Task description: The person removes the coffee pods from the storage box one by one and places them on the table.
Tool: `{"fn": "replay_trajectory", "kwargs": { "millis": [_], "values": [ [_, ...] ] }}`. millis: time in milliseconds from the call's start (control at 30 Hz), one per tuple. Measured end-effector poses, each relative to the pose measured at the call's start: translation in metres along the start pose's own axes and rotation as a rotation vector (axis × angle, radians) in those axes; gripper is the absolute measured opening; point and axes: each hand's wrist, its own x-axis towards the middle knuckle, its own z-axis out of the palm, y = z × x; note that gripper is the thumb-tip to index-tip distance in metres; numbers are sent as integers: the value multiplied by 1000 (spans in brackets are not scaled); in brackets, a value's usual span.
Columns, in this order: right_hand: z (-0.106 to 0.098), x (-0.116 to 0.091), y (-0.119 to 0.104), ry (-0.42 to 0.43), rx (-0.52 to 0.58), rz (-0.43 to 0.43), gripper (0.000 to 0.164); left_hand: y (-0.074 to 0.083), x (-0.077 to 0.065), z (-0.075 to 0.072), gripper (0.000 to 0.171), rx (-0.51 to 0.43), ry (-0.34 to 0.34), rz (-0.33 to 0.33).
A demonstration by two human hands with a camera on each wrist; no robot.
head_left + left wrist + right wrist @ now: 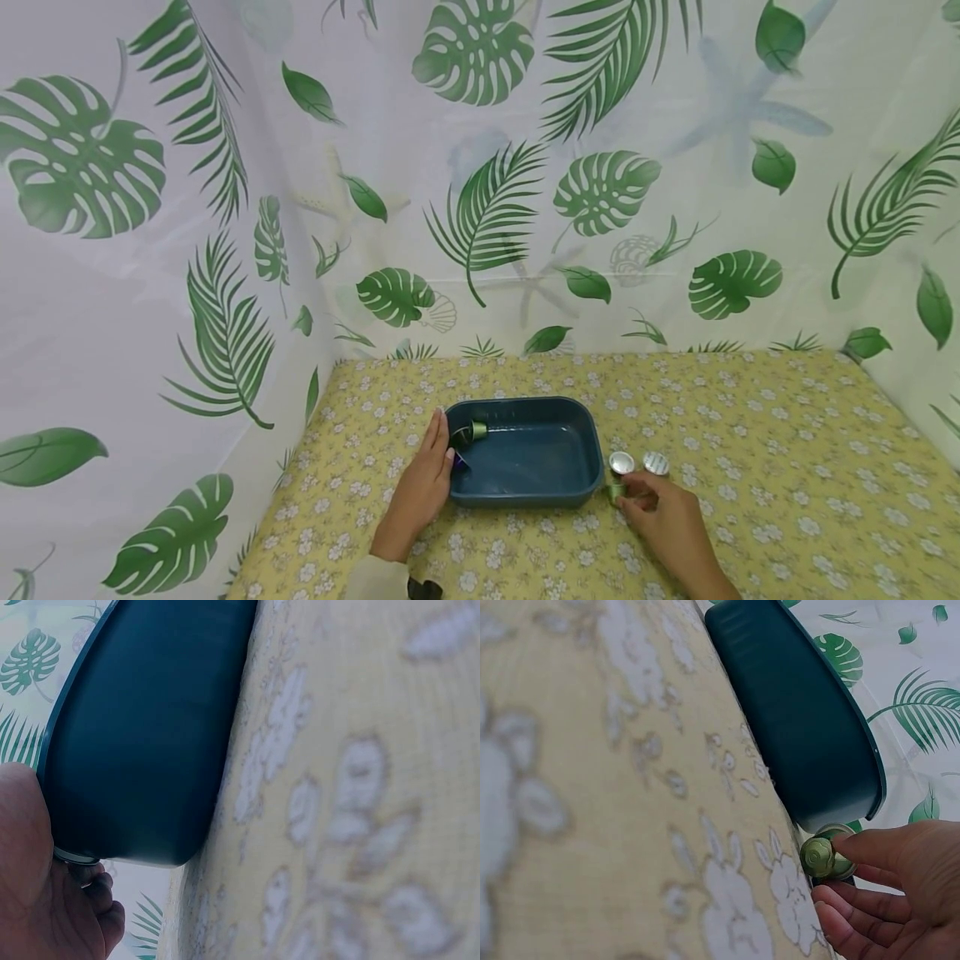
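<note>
Pinching a green capsule (616,494) just right of the blue tray (525,462), the right hand (663,515) does best squeezing lightly; the left hand (422,487) lies straight-fingered along the opposite end.

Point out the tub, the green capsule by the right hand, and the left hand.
Dark blue tub (525,462): head view, bare inner floor.
Green capsule (817,857): right wrist view, narrow end.
Left hand (423,487): head view, back of hand.

Crm L slv (377,579), blk wristwear (424,590)
</note>
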Motion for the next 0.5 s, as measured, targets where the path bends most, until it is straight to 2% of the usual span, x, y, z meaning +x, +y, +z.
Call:
{"fn": "replay_trajectory", "kwargs": {
  "millis": [233, 500],
  "values": [
    [2, 0, 1, -9, 35, 35, 25, -1, 0, 1, 60, -3, 0, 1],
    [2, -1, 1, -11, 13, 36, 25, 0, 0, 0, 60, -5, 1, 3]
  ]
}}
